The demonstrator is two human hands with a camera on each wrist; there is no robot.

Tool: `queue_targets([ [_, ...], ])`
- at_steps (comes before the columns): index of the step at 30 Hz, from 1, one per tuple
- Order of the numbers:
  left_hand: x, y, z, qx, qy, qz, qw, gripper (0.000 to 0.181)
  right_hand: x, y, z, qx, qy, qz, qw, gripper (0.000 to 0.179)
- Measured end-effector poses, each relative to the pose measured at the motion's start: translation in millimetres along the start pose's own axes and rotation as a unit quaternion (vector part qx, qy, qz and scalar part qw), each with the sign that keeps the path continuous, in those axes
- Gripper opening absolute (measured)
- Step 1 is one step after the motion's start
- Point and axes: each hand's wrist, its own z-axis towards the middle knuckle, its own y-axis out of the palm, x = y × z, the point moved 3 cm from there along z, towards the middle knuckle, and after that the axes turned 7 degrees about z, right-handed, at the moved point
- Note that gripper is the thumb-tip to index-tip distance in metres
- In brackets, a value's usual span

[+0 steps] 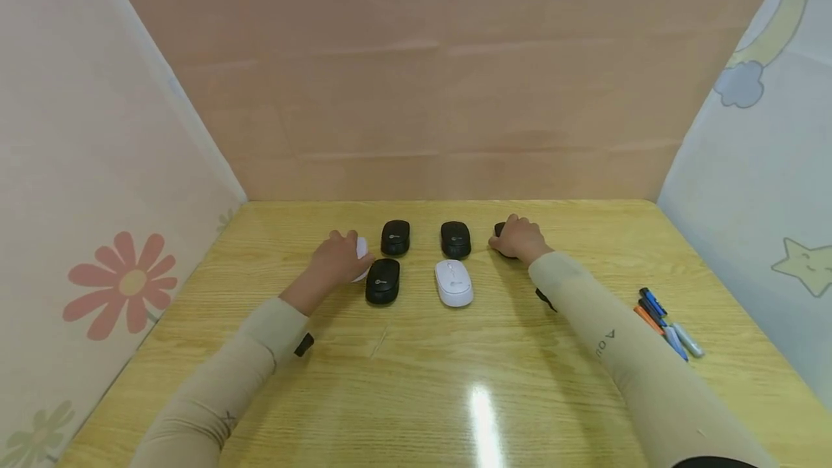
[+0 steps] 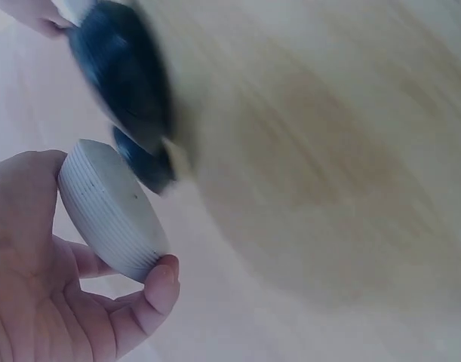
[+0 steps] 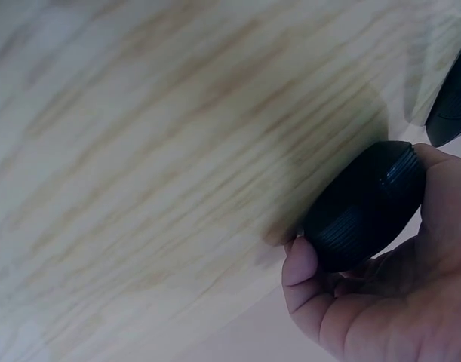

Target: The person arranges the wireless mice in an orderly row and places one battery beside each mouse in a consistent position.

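Observation:
My left hand (image 1: 339, 258) grips a white computer mouse (image 2: 113, 211) between thumb and fingers; in the left wrist view its ribbed side shows. In the head view that mouse is mostly behind the hand, left of a black mouse (image 1: 383, 281). On the right, my right hand (image 1: 519, 238) holds another black mouse (image 3: 366, 207) by its sides, partly covered by the fingers in the head view. Between the hands are two more black mice, a left one (image 1: 395, 237) and a right one (image 1: 456, 239), with a white mouse (image 1: 454, 282) in front of the latter.
Several markers (image 1: 664, 323) lie in a loose bunch at the right of the wooden table (image 1: 364, 396). A brown backdrop (image 1: 422, 92) rises behind the table's far edge, and patterned panels (image 1: 117, 128) stand on both sides.

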Motion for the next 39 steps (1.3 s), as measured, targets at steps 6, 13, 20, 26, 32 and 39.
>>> queue_targets([
  [6, 36.7, -9.6, -3.1, 0.001, 0.037, -0.015, 0.9992, 0.067, -2.8, 1.4, 0.0, 0.003, -0.007, -0.004, 1.0000, 0.070],
  [13, 81.4, -23.4, -6.8, -0.007, 0.058, -0.026, 0.9980, 0.073, -5.0, 3.6, 1.8, 0.008, -0.009, -0.019, 0.9997, 0.071],
  [20, 120.1, -31.3, -7.7, -0.013, 0.091, -0.033, 0.9952, 0.072, -4.0, 6.3, 4.6, 0.009, -0.006, -0.014, 0.9998, 0.072],
  [26, 148.6, -29.8, -4.9, -0.027, 0.109, -0.018, 0.9935, 0.074, -3.7, 7.4, 6.3, 0.006, -0.007, -0.009, 0.9999, 0.071],
  [32, 176.2, -27.1, -0.6, -0.032, 0.139, 0.007, 0.9898, 0.071, -5.5, 6.4, 6.6, -0.002, -0.006, -0.014, 0.9999, 0.069],
  [39, 203.6, -19.5, 4.2, -0.023, 0.168, 0.005, 0.9856, 0.065, -6.5, 6.2, 4.6, -0.017, -0.009, -0.016, 0.9997, 0.072],
])
